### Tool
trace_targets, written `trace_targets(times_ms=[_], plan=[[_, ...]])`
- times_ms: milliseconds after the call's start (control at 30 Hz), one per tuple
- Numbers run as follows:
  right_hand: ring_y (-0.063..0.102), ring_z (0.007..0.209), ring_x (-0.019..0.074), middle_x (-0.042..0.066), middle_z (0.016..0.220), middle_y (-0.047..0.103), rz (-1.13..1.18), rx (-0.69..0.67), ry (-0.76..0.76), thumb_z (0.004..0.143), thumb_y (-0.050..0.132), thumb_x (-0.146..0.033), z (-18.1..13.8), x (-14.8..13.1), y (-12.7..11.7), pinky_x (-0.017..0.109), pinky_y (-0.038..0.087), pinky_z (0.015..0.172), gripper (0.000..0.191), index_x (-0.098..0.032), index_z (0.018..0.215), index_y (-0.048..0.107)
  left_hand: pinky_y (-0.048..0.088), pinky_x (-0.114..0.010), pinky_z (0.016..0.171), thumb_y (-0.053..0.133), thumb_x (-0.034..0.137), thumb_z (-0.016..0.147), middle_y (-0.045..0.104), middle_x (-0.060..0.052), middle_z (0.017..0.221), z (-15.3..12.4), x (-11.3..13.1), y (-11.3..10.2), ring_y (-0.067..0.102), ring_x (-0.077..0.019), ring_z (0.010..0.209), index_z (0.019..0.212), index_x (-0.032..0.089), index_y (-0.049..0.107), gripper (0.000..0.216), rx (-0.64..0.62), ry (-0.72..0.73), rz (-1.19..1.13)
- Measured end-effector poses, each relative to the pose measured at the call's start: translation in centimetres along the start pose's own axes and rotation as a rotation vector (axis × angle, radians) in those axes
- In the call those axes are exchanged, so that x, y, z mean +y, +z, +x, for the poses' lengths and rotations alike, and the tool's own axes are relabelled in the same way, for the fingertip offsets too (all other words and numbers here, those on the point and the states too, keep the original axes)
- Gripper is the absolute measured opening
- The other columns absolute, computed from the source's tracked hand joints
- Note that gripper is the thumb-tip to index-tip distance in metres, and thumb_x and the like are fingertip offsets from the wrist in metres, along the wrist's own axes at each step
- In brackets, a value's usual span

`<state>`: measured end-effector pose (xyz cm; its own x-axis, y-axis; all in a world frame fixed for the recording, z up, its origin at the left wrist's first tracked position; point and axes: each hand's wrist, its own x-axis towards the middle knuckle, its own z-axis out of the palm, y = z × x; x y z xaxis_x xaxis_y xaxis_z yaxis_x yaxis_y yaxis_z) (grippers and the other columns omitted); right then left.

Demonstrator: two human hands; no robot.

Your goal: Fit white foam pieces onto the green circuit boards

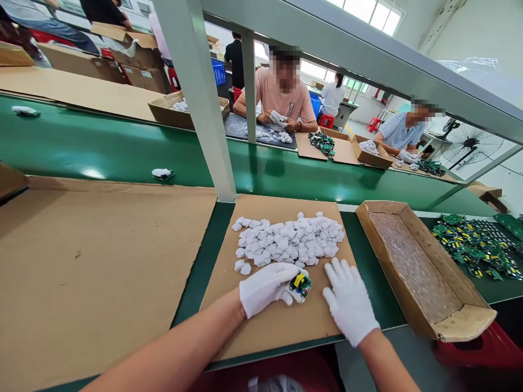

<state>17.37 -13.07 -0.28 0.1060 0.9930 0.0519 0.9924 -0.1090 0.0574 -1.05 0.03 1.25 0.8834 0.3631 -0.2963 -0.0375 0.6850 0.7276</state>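
Observation:
My left hand (pixel 269 286), in a white glove, is closed around a small green circuit board (pixel 302 284) with a yellow component on it. A white lump shows under the board at my fingers; how the two join is hidden. To the right, my right hand (pixel 348 296), also gloved, lies flat with its fingers spread and nothing in it. Just beyond both hands, a pile of small white lumps (pixel 290 239) covers part of a cardboard sheet (pixel 232 316).
Right of me stands a long cardboard box (pixel 420 272) lined with clear plastic, beside many circuit boards (pixel 482 245). A green conveyor belt (pixel 278 171) carries white-covered boards (pixel 162 173). A metal post (pixel 200 103) rises ahead. Co-workers (pixel 281 98) sit across the belt.

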Motion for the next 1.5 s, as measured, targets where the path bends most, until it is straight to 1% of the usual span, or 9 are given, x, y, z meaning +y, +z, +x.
trace_targets(times_ms=[100, 233, 367, 533, 767, 933, 1067, 1233, 1500], plan=[[0.028, 0.133, 0.0356, 0.015, 0.144, 0.034, -0.006, 0.024, 0.142, 0.086, 0.046, -0.031, 0.7, 0.7, -0.2, 0.054, 0.025, 0.107, 0.051, -0.012, 0.134, 0.047, 0.046, -0.018, 0.047, 0.067, 0.046, 0.073, 0.064, -0.01, 0.075, -0.1, 0.0, 0.0, 0.063, -0.0154, 0.063, 0.089, 0.009, 0.065, 0.04, -0.008, 0.01, -0.012], [0.025, 0.135, 0.0352, 0.015, 0.148, 0.024, 0.136, 0.006, -0.088, 0.076, 0.061, -0.044, 0.2, -0.1, 0.1, 0.05, 0.027, 0.109, 0.078, -0.009, 0.141, 0.035, 0.047, -0.019, 0.048, 0.067, 0.043, 0.074, 0.064, -0.009, 0.076, 0.0, -0.1, -0.2, 0.064, -0.0158, 0.063, 0.088, 0.01, 0.065, 0.036, 0.006, -0.002, -0.045], [0.028, 0.133, 0.0372, 0.017, 0.142, 0.038, 0.116, 0.057, 0.065, 0.084, 0.052, -0.037, 0.0, 0.8, 0.1, 0.056, 0.027, 0.105, 0.056, -0.01, 0.132, 0.049, 0.047, -0.019, 0.047, 0.067, 0.045, 0.073, 0.065, -0.011, 0.078, -0.1, 0.1, 0.0, 0.064, -0.0159, 0.063, 0.088, 0.009, 0.065, 0.039, 0.0, 0.001, -0.019], [0.024, 0.135, 0.0364, 0.018, 0.147, 0.027, 0.147, 0.069, -0.032, 0.077, 0.059, -0.047, 0.0, 1.5, 0.6, 0.053, 0.026, 0.108, 0.08, -0.007, 0.141, 0.033, 0.047, -0.019, 0.047, 0.069, 0.045, 0.07, 0.065, -0.012, 0.08, -0.2, 0.4, 0.3, 0.063, -0.0155, 0.063, 0.086, 0.008, 0.065, 0.04, 0.015, -0.01, -0.019], [0.034, 0.131, 0.0331, 0.017, 0.138, 0.044, 0.256, 0.22, 0.135, 0.084, 0.052, -0.041, -0.5, 4.7, 1.6, 0.054, 0.032, 0.104, 0.064, -0.01, 0.138, 0.038, 0.047, -0.019, 0.048, 0.067, 0.046, 0.072, 0.066, -0.016, 0.091, -0.3, 0.4, 0.1, 0.064, -0.0164, 0.063, 0.088, 0.007, 0.065, 0.042, 0.033, -0.012, -0.004], [0.042, 0.125, 0.0316, 0.01, 0.131, 0.053, 0.249, 0.214, 0.144, 0.086, 0.05, -0.026, -0.4, 4.5, 0.9, 0.053, 0.033, 0.103, 0.034, -0.022, 0.117, 0.063, 0.049, -0.021, 0.05, 0.067, 0.044, 0.073, 0.067, -0.017, 0.093, -0.2, 0.4, 0.0, 0.067, -0.0195, 0.067, 0.091, 0.008, 0.064, 0.041, 0.042, -0.053, -0.049], [0.052, 0.115, 0.0257, 0.01, 0.121, 0.059, 0.55, 0.271, 0.114, 0.089, 0.045, -0.025, 0.8, 2.8, -1.4, 0.045, 0.041, 0.1, 0.032, -0.023, 0.114, 0.064, 0.051, -0.023, 0.059, 0.072, 0.036, 0.072, 0.066, -0.016, 0.101, -0.4, 0.6, 0.1, 0.068, -0.0195, 0.075, 0.099, 0.01, 0.064, 0.039, 0.079, -0.041, -0.101], [0.065, 0.093, 0.0212, 0.006, 0.101, 0.067, 1.168, 0.103, 0.042, 0.086, 0.055, -0.028, 1.2, -2.0, -4.4, 0.035, 0.053, 0.083, 0.033, -0.025, 0.119, 0.057, 0.049, -0.023, 0.056, 0.068, 0.036, 0.076, 0.065, -0.013, 0.103, -0.2, 0.3, -0.4, 0.068, -0.0177, 0.072, 0.125, 0.02, 0.052, 0.054, 0.078, 0.045, -0.159], [0.063, 0.068, 0.0167, 0.002, 0.073, 0.068, 1.655, 0.005, 0.124, 0.084, 0.063, -0.032, 1.9, -6.0, -4.3, 0.031, 0.052, 0.069, 0.015, -0.021, 0.094, 0.063, 0.048, -0.029, 0.064, 0.068, 0.036, 0.075, 0.065, -0.008, 0.082, -0.3, 0.3, 0.0, 0.06, -0.015, 0.066, 0.095, 0.012, 0.066, 0.031, -0.145, 0.161, -0.176]])
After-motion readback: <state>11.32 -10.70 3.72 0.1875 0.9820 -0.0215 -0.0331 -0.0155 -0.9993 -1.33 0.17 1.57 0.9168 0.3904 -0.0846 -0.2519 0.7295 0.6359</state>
